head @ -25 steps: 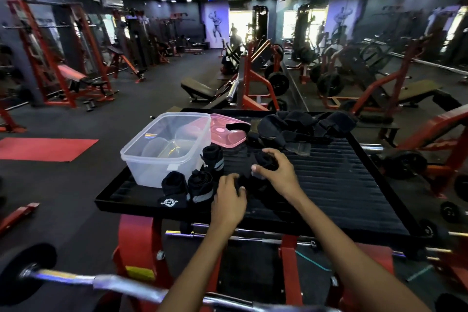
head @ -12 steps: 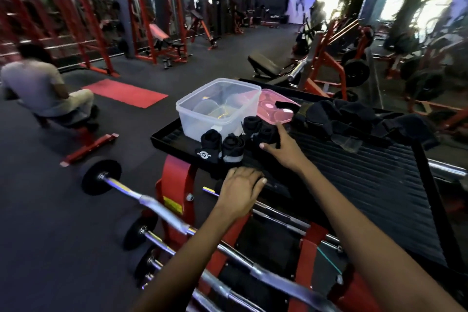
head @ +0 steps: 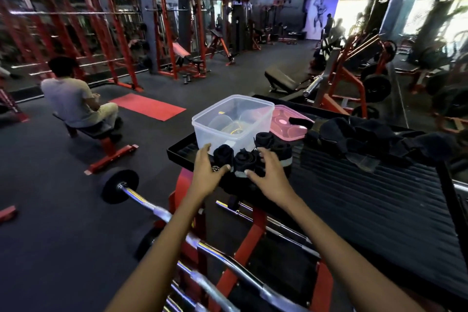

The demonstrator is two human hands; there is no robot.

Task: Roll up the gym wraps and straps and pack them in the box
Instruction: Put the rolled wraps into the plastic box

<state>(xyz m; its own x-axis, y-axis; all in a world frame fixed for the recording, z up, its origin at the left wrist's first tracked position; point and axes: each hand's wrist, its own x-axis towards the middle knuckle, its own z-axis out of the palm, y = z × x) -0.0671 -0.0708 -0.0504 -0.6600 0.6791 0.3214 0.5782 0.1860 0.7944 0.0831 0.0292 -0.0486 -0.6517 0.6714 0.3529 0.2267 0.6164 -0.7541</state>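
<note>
The rolled wraps (head: 249,157) are standing on end, axes upright, on the black platform (head: 367,200) just beside the clear box (head: 231,121). The left hand (head: 208,172) and right hand (head: 269,175), fingers spread, are cupping them from both sides.

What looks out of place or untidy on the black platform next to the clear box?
Only the loose wraps behind the pink lid: a tangled, unrolled heap, one strap lying across the lid. The rolled wraps stand tidy before the clear box, between both hands. Nothing looks spilled or damaged.

Black wraps (head: 243,159), pink lid (head: 288,124).
</note>
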